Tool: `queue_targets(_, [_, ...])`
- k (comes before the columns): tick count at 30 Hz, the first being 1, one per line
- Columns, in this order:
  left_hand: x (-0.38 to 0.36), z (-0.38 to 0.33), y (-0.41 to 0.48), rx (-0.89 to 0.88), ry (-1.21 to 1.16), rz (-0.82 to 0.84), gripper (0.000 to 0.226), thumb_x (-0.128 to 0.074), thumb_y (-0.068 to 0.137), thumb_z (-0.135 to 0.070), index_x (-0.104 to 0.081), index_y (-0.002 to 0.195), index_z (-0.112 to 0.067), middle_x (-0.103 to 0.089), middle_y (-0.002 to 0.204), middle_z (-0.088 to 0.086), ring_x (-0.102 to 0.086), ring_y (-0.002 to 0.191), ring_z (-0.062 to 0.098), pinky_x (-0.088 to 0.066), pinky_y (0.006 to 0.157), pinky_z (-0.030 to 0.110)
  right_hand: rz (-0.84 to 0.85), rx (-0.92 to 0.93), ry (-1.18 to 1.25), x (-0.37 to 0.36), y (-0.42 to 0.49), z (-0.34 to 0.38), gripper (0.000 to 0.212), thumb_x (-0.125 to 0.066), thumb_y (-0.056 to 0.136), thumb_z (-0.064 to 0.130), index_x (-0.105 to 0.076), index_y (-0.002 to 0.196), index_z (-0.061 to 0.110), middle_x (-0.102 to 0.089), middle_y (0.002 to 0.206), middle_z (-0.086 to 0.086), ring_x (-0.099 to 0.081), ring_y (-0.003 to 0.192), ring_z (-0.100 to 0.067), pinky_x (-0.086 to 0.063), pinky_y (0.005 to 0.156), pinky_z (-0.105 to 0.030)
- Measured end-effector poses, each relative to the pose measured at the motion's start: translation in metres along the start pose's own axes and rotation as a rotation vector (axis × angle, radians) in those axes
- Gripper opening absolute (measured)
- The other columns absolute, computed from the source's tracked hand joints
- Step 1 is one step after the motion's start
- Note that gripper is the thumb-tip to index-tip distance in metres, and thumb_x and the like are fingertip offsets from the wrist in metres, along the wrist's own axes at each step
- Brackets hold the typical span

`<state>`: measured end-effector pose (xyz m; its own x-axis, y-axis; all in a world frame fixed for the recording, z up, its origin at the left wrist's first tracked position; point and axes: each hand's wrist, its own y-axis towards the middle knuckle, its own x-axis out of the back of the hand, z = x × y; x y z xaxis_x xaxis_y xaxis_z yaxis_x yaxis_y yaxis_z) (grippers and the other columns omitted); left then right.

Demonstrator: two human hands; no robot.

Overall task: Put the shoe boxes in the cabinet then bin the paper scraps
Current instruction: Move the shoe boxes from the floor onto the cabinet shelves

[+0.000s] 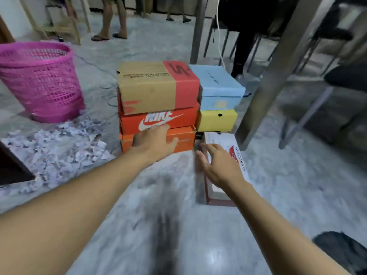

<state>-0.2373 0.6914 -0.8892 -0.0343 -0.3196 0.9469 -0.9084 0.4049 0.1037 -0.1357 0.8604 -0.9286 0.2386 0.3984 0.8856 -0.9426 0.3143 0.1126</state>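
While both bare arms stretch forward over the grey marbled floor [198,245], the left hand [154,142] lies flat against the front of a stack of three shoe boxes, fingers straight and slightly spread, curled round nothing. Its fingertips reach the lower edge of the orange box with the white logo [158,120], and its palm covers part of the plain orange box [184,140] at the bottom of the stack. On top of these two sits a brown and red box [155,86], which juts out a little past the ones below. Just beside this stack, on the right, a blue box [216,82] rests on a yellow box [216,120]. Below and in front of the yellow one, a white box [220,138] with red lettering lies on the floor, its long side running toward the camera. The right hand [218,165] is above the near end of this white box with its fingers loose and apart, gripping nothing; motion blur hides whether it touches the lid. To the left of the boxes stands a pink basket [39,82], and a heap of torn paper scraps [55,145] is spread over the floor in front of it, reaching close to the orange stack. A dark panel [12,167] cuts in at the left edge, beside the scraps. Behind the boxes a slanted grey table leg [274,76] comes down to the floor, a white cable [219,36] hangs near it, and the bare legs of another person [111,20] in sandals stand farther back.
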Motion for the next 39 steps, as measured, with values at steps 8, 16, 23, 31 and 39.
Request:
queue_targets(8, [-0.116, -0.103, 0.007, 0.05, -0.295, 0.25, 0.051, -0.052, 0.089, -0.055, -0.048, 0.131, -0.028, -0.059, 0.132, 0.001, -0.056, 0.118, 0.029, -0.048, 0.09, 0.037, 0.029, -0.367, 0.054, -0.019, -0.015, -0.127, 0.053, -0.043, 0.097, 0.047, -0.041, 0.146, 0.027, -0.036, 0.152, -0.007, -0.032, 0.14, -0.027, -0.034, 0.109, -0.044])
queue_targets(16, [-0.195, -0.122, 0.002, 0.136, -0.606, 0.399, 0.065, -0.056, 0.086, -0.049, -0.032, 0.144, -0.033, -0.051, 0.143, -0.008, -0.053, 0.125, 0.022, -0.045, 0.102, 0.037, 0.159, -0.496, 0.34, -0.058, -0.02, -0.177, 0.065, -0.041, 0.082, 0.048, -0.029, 0.143, 0.03, -0.043, 0.142, -0.01, -0.04, 0.127, -0.025, -0.045, 0.099, -0.047])
queue_targets(23, [-0.214, -0.112, -0.016, 0.287, -0.559, 0.196, 0.053, -0.055, 0.082, -0.05, -0.039, 0.131, -0.036, -0.059, 0.129, -0.006, -0.06, 0.109, 0.024, -0.051, 0.089, 0.037, -0.052, -0.596, 0.452, -0.064, -0.036, -0.174, 0.061, -0.054, 0.087, 0.05, -0.035, 0.142, 0.032, -0.058, 0.12, 0.002, -0.059, 0.106, -0.023, -0.048, 0.09, -0.037])
queue_targets(31, [-0.216, -0.082, -0.035, 0.388, -0.669, 0.374, 0.052, -0.054, 0.092, -0.051, -0.043, 0.137, -0.028, -0.06, 0.118, -0.013, -0.062, 0.092, 0.017, -0.047, 0.08, 0.028, 0.02, -0.644, 1.071, -0.087, -0.058, -0.187, 0.043, -0.056, 0.097, 0.042, -0.053, 0.137, 0.027, -0.069, 0.12, 0.001, -0.068, 0.103, -0.011, -0.054, 0.092, -0.03])
queue_targets(39, [-0.209, -0.086, -0.045, 0.359, -0.754, 0.436, 0.039, -0.059, 0.091, -0.047, -0.045, 0.124, -0.031, -0.063, 0.111, -0.014, -0.064, 0.089, 0.007, -0.043, 0.06, 0.021, 0.149, -0.447, 1.305, -0.082, -0.058, -0.18, 0.046, -0.045, 0.104, 0.033, -0.038, 0.149, 0.029, -0.057, 0.141, 0.011, -0.054, 0.124, 0.003, -0.046, 0.097, -0.015])
